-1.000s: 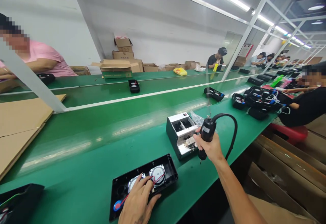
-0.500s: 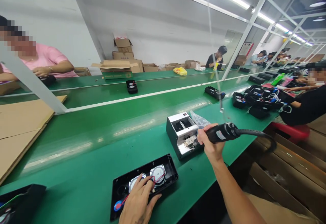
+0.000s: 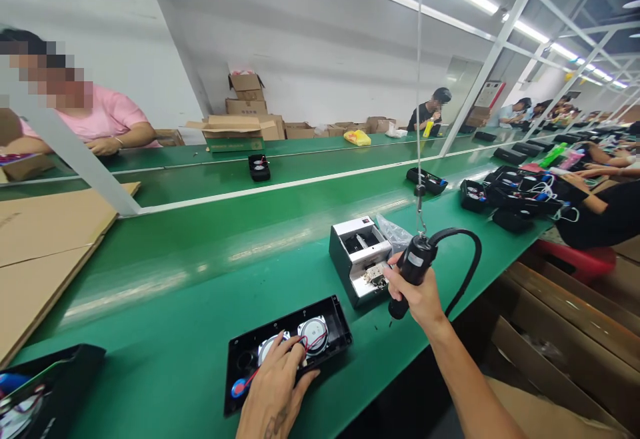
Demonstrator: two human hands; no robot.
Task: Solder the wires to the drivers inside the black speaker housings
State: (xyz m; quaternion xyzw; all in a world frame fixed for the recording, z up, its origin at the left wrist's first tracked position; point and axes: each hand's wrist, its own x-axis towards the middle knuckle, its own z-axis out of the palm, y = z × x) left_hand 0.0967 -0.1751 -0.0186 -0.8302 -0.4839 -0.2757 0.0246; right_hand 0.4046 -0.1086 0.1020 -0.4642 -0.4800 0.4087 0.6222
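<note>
While the right hand has its fingers wrapped round the driver just beside the feeder, the left hand rests loosely open on the speaker case, front-left of the feeder, seemingly steadying it.

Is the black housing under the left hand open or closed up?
Open: inside the black housing, a round speaker and red wires show beside the left hand.

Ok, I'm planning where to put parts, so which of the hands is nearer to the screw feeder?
Right. The right hand grips the electric screwdriver just beside the screw feeder; the left hand is farther off, on the open speaker housing.
</note>
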